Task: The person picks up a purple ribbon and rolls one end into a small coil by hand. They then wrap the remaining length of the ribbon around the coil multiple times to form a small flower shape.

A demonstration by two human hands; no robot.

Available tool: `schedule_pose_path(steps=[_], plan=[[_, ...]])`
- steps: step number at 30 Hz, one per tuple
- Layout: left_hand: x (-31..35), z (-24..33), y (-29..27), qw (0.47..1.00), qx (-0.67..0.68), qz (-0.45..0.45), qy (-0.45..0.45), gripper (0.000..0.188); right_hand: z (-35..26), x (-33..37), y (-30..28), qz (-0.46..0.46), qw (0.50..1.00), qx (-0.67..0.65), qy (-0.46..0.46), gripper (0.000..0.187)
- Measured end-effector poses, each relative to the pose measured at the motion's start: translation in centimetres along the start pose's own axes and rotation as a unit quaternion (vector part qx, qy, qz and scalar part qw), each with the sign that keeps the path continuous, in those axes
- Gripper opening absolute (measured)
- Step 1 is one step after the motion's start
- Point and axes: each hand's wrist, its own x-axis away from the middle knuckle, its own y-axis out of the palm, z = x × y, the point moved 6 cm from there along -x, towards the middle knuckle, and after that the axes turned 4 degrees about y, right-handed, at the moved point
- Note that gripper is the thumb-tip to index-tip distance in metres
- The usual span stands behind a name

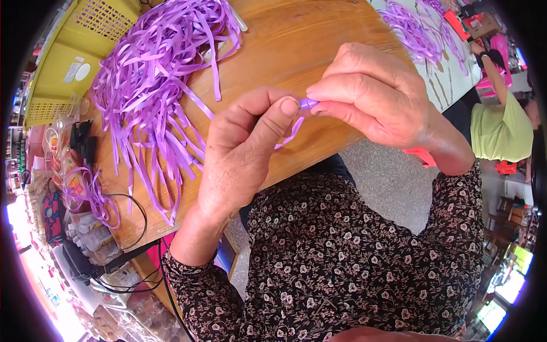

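Note:
Both my hands are raised over the wooden table, fingertips almost meeting. Between them is a small, glossy purple piece [308, 104] on a purple ribbon [294, 134], whose free part hangs below. My left hand [239, 142] is closed, pinching the piece's left end between thumb and bent forefinger. At the other end, my right hand [379, 100] is closed too, thumb and fingers pressed on it. The fingertips hide most of the piece, so its exact kind cannot be made out. To the left lies a big tangled heap of purple ribbons [156, 74], some strands hanging toward the near edge.
A yellow-green plastic basket [54, 71] stands left of the heap on the wooden table [285, 40]. Black cables [139, 208] run by the table's left corner. At right, a person in a yellow-green shirt [504, 131] sits by a white table [441, 85] with more purple ribbons.

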Motion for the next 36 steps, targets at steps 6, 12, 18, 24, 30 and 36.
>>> schedule_pose_path(steps=[6, 12, 18, 24, 30, 36], plan=[[0.4, -0.2, 0.1, 0.999, 0.025, 0.018, 0.011, 0.015, 0.0, -0.1, 0.5, -0.008, 1.0, 0.027, -0.014, 0.033], [0.7, 0.2, -0.6, 0.996, -0.017, 0.048, 0.075, 0.012, -0.3, -0.7, 0.9, -0.037, 0.999, 0.002, -0.007, 0.039], [0.8, 0.0, -1.1, 0.993, -0.04, 0.059, 0.094, 0.012, -0.3, -0.8, 1.2, -0.084, 0.995, 0.042, -0.033, 0.038], [1.0, -0.1, -1.0, 0.995, -0.013, 0.055, 0.086, 0.013, -0.3, -0.8, 1.4, -0.082, 0.995, 0.042, -0.027, 0.037], [0.9, 0.0, -1.0, 0.996, -0.002, 0.064, 0.07, 0.013, -0.2, -0.8, 1.4, -0.087, 0.995, 0.045, -0.017, 0.038], [0.7, -0.5, -1.0, 0.996, -0.03, 0.047, 0.073, 0.01, -0.4, -1.0, 1.7, -0.095, 0.994, 0.05, -0.023, 0.036]])
